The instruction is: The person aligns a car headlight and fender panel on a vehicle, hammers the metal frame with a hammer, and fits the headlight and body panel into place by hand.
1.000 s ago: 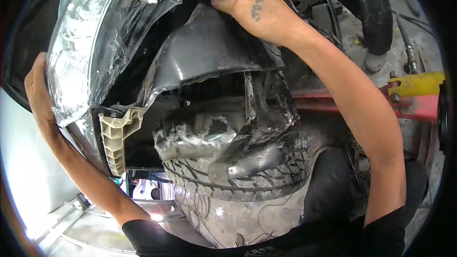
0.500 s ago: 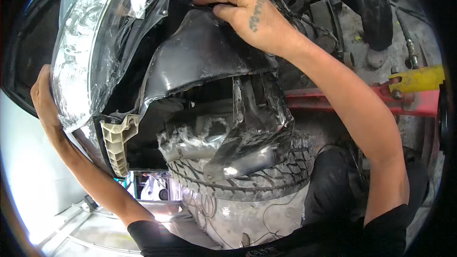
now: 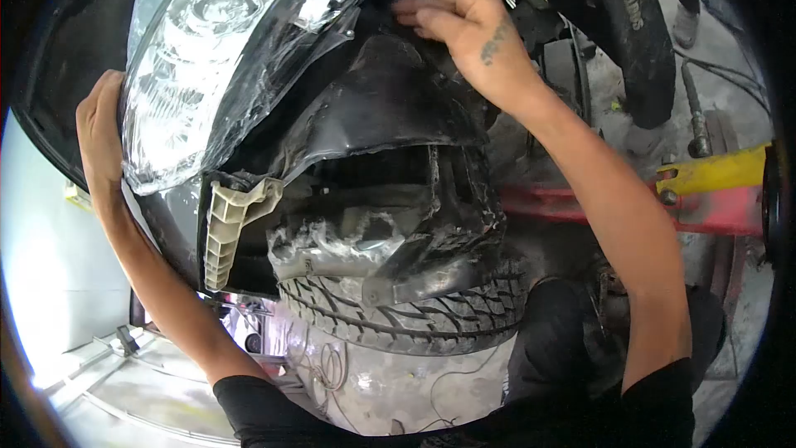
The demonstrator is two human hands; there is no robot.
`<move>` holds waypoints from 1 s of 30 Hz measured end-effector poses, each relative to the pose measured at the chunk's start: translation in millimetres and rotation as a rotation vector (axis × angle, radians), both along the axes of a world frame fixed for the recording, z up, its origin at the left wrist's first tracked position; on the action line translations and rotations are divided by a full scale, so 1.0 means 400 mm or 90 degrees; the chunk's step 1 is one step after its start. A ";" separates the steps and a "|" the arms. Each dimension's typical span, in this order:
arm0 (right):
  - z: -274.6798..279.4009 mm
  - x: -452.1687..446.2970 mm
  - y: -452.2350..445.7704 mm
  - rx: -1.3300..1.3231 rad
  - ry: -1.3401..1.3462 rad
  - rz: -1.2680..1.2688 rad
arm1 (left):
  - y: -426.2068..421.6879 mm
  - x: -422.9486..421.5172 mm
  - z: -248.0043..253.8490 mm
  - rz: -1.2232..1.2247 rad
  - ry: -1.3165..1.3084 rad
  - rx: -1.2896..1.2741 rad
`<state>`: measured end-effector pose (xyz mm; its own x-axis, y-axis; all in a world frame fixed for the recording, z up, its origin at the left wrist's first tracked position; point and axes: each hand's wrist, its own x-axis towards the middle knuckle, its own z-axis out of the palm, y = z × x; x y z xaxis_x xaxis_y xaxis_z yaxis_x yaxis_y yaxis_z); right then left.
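A car headlight [image 3: 199,58] wrapped in clear plastic film sits at the upper left of the open front corner. My left hand [image 3: 101,129] is curled against its outer edge, with the fingertips partly hidden. My right hand [image 3: 473,29] is at the top centre, fingers stretched out over a dark gap behind the headlight. It appears to hold nothing, though the fingers are slightly blurred. Below that hand curves the black wheel-arch liner [image 3: 365,112]. A pale plastic bracket [image 3: 224,236] hangs under the headlight's lower end.
A tyre [image 3: 398,319] lies beneath the body's bare metal. On the right is a red and yellow metal bar [image 3: 713,174]. Another person's dark trouser leg [image 3: 630,33] stands at the upper right. Cables [image 3: 332,365] trail on the floor.
The view has shifted, and the headlight now appears farther right and higher. My right hand has come off the liner's top edge, its fingers spreading. My left hand stays at the headlight's edge.
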<state>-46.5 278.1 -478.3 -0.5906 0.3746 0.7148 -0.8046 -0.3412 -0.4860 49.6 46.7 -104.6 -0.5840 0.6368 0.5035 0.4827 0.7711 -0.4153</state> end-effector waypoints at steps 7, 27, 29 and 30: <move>0.126 0.047 0.048 -0.064 -0.123 0.265 | -0.005 -0.006 0.001 0.039 0.021 0.014; 0.154 0.073 0.090 -0.042 -0.016 0.490 | -0.011 -0.030 0.009 0.026 0.007 0.018; 0.155 0.075 0.088 -0.054 -0.015 0.503 | -0.009 -0.027 0.014 0.021 0.015 -0.009; 0.155 0.075 0.086 -0.054 -0.015 0.504 | -0.008 -0.027 0.012 0.023 0.014 0.001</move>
<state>-16.4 312.6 -416.3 -0.7188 -0.1104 0.6864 -0.2973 -0.8437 -0.4470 38.6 43.6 -99.8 -0.5954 0.6152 0.5168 0.4456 0.7881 -0.4247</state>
